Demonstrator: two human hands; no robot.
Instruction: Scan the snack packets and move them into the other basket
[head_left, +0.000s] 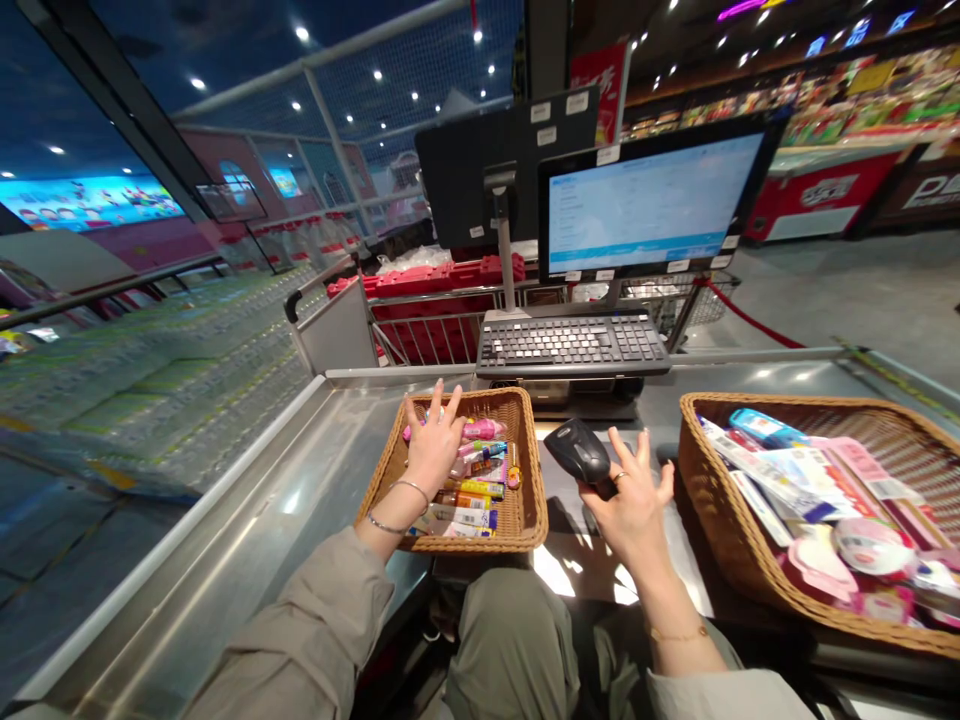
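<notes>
Steel counter (225, 540) separates small wicker basket (531, 480) from larger basket (750, 410). Left hand (433, 450) spread on packaged tubes (476, 495); right hand (634, 500) open beside black scanner (577, 450).

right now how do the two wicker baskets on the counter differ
The smaller basket under the left hand is far more compact than the larger basket, which runs past the view's edge. The smaller basket holds small tubes and sticks lying side by side; the larger basket holds flat boxes and pink-and-white packets in a heap. Both are brown woven wicker on the steel checkout counter.
</notes>
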